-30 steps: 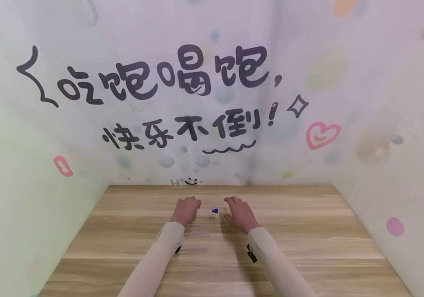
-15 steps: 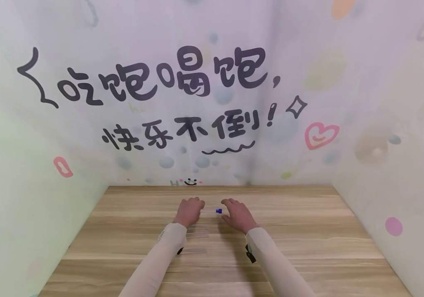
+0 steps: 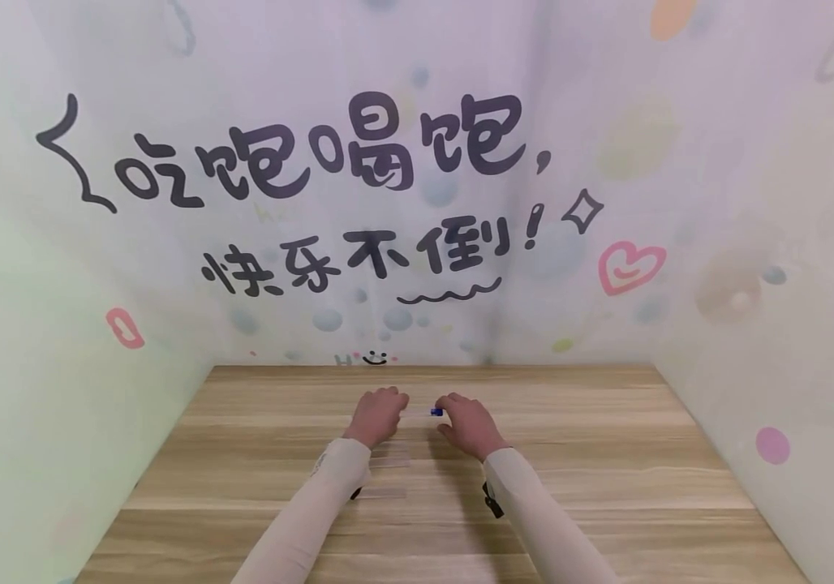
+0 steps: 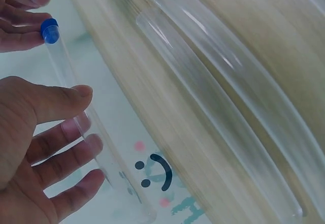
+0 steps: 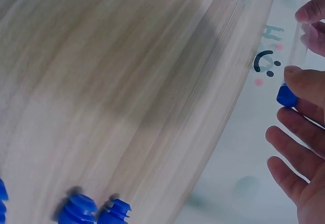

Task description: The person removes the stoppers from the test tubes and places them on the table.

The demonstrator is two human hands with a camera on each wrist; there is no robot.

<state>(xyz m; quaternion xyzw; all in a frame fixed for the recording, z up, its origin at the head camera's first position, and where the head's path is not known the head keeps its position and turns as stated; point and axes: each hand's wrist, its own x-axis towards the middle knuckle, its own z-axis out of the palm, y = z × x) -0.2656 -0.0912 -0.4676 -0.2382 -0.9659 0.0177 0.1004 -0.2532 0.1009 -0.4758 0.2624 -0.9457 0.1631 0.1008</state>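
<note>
My left hand (image 3: pixel 376 415) grips a clear tube (image 4: pixel 61 64) between thumb and fingers. A blue stopper (image 4: pixel 50 31) sits in the tube's end, its lower part visible through the clear wall. My right hand (image 3: pixel 471 426) meets that end: its fingertips touch the stopper while the thumb stands apart from it in the left wrist view. The right wrist view shows the same blue stopper (image 5: pixel 287 97) beside the right thumb and forefinger, the other fingers spread. Both hands are above the far part of the table, and the tube lies crosswise between them.
Two more clear tubes, one nearer (image 4: pixel 203 107) and one beside it (image 4: pixel 238 66), lie on the wood-grain table (image 3: pixel 607 470). Several blue stoppers (image 5: pixel 78 210) stand at the lower left of the right wrist view. A printed wall (image 3: pixel 417 324) rises at the table's back edge.
My left hand has moved to the right, carrying the stoppered tube end across to the right hand. The right hand has shifted slightly left, and its fingers now reach the stopper.
</note>
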